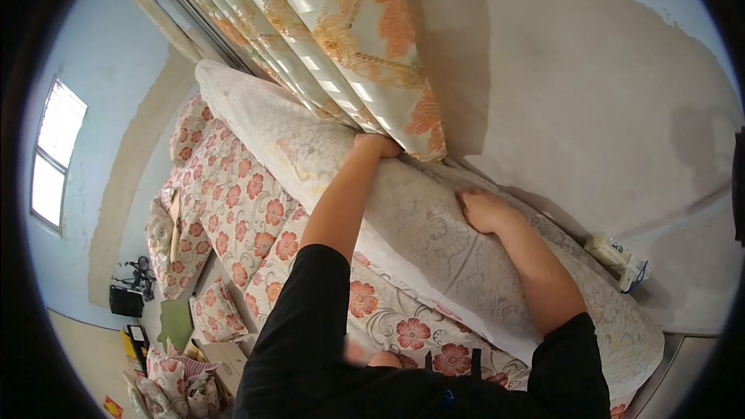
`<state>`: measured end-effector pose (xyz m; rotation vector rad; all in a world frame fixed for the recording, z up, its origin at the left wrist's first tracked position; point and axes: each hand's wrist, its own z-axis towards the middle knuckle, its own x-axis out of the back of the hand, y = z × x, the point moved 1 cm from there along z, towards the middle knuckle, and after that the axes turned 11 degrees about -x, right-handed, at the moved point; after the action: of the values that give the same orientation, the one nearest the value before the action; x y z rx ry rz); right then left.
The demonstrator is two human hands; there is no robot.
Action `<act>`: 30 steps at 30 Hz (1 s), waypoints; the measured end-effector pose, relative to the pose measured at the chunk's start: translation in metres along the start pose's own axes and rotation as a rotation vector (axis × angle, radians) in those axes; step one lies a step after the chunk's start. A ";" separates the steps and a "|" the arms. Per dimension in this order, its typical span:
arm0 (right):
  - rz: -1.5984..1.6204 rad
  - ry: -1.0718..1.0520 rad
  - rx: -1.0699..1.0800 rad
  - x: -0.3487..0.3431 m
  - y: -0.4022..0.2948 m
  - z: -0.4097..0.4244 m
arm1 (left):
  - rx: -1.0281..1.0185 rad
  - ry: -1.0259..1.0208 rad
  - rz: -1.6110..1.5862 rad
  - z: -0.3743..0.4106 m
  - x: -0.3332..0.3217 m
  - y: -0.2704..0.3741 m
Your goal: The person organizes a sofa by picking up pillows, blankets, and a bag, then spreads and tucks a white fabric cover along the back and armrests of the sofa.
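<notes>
A long roll or fold of pale patterned fabric [430, 244] lies across a couch covered in red-flowered cloth [256, 227]. My left hand [378, 144] reaches over the far side of the roll, under the hem of a cream curtain with orange flowers [349, 46]; its fingers are hidden. My right hand [483, 209] presses against the roll farther right, near the wall, its fingers tucked along the fabric's far side and partly blurred. Whether either hand grips the fabric is not clear.
The wall [553, 99] rises behind the couch. A white item with a blue cord [631, 270] sits between roll and wall. Lower left are a flowered cushion [218, 311], a green cloth [174, 323] and a black box-like object [125, 301]. A window [57, 154] is far left.
</notes>
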<state>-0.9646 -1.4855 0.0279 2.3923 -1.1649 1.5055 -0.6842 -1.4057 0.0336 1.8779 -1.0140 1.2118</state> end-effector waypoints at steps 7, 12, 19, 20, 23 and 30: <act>0.063 -0.191 -0.019 -0.006 0.016 0.022 | -0.309 -0.027 0.056 -0.024 -0.004 0.017; 0.074 -0.290 -0.081 -0.004 0.020 0.024 | -0.288 0.799 -0.016 -0.164 -0.053 0.143; 0.303 -0.388 0.049 -0.035 0.036 0.057 | -0.255 0.992 -0.082 -0.172 -0.065 0.160; 0.357 -0.375 0.026 -0.039 0.040 0.061 | -0.262 1.004 -0.082 -0.172 -0.067 0.160; 0.459 -0.342 -0.016 -0.035 0.034 0.060 | -0.265 1.034 -0.068 -0.175 -0.068 0.155; 0.371 0.647 -0.145 -0.020 -0.011 -0.086 | -0.266 0.998 -0.144 -0.180 -0.074 0.151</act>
<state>-1.0253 -1.4291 0.0589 1.4529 -1.5045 1.9941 -0.9092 -1.3059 0.0447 0.8968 -0.4306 1.5617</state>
